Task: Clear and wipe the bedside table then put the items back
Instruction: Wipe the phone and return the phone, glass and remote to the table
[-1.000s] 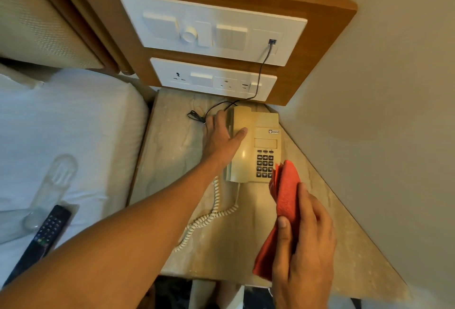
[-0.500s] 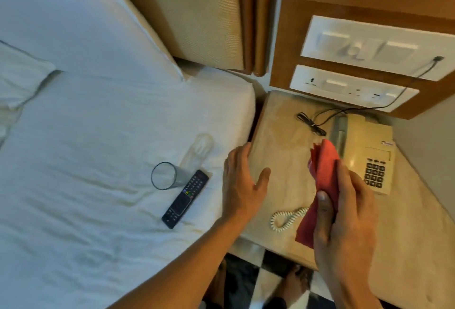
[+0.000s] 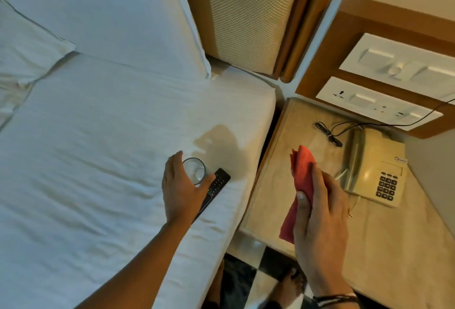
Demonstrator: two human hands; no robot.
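Observation:
A clear drinking glass stands upright on the white bed, with a black remote lying right beside it. My left hand is spread over the glass, fingers on its left and thumb on its right, and covers the remote's near end. I cannot see a firm grasp. My right hand grips a folded red cloth above the marble bedside table. A beige telephone sits on the table's right side.
A black cable runs from the telephone to the white socket panel on the wall. A padded headboard and a pillow lie at the back. Checkered floor shows between bed and table.
My left hand left the telephone, crossed the table edge and now reaches the glass on the bed. My view swung left. The right hand keeps the red cloth.

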